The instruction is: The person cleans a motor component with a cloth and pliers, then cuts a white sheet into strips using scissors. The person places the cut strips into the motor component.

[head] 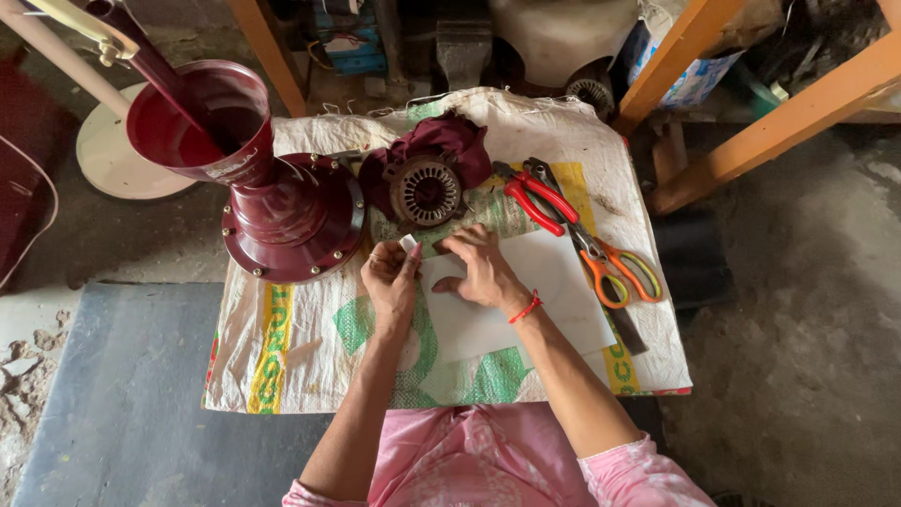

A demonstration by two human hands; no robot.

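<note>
L fingers point(405, 252) are pinched together on a small white slip point(408, 242), held up just off the sheet's near-left corner, prob. so it stays clear of the rest while the other hand works. L hand point(390, 282) is curled, palm turned inward. R fingers point(460, 246) are bent and pressed down, tips together on the top edge of the white sheet point(526, 300); R hand point(483, 272) lies flat-ish over it, which looks like it's pinning the sheet so it won't slide. Red thread at that wrist.

The sheet lies flat on the woven sack point(300, 347) that covers the worktop, right in front of the person. Long axis runs roughly L-to-R, tilted a bit, far-right corner toward the tools. The slip is too small to tell its axis.

Just beyond the hands: a round wound motor core point(425, 191) w/ dark maroon cloth round it, opening facing up. To its L, a maroon fan stand base point(291, 211), upright. To the R, red-handled pliers point(535, 197) and orange-handled scissors point(615, 268), both lying diagonal, handy to the R hand, scissors touching the sheet's edge.
</note>
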